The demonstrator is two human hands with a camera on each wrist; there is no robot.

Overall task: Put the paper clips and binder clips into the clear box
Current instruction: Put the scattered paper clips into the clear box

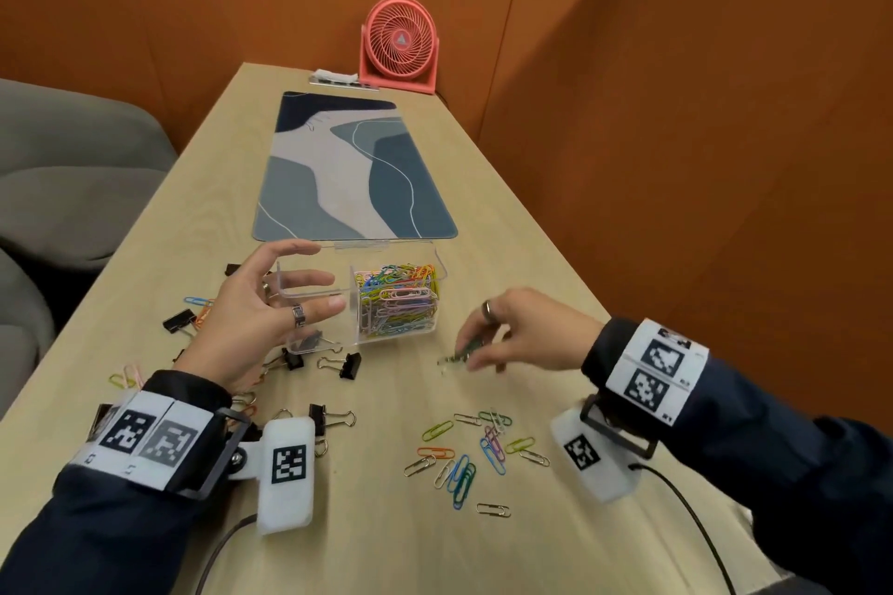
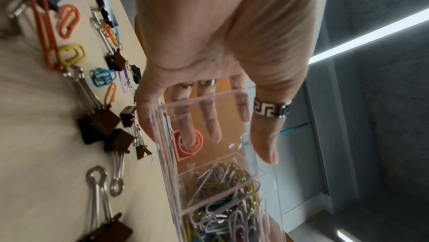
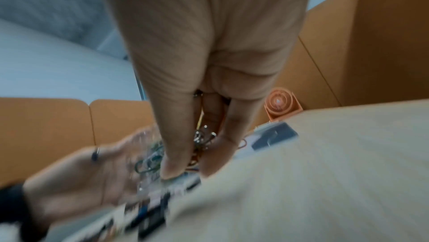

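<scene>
A clear box (image 1: 367, 300) of hard, glossy plastic is sitting at the middle of the head view on a pale wood-grain table (image 1: 507, 266). Its right compartment is holding a tangled heap of thin, coated wire paper clips (image 1: 398, 300) in many colours; a binder clip is showing through the wall of its left compartment. The left hand (image 1: 256, 309) is hovering at the box's left end with fingers spread and straight, wrapped around nothing, a patterned metal ring (image 2: 271, 111) on the thumb. Just right of the box, the right hand (image 1: 512, 333) is pinching a small bunch of clips (image 3: 204, 139) between thumb and fingertips, low over the table. Loose paper clips (image 1: 464, 454) are lying scattered at lower centre, and black binder clips (image 1: 350, 365) with silver wire handles are lying along the box's near side and further left. In the upper part of the frame, a smooth blue-grey mat (image 1: 348, 169) is lying flat, with a round coral fan (image 1: 398, 44) behind it.
</scene>
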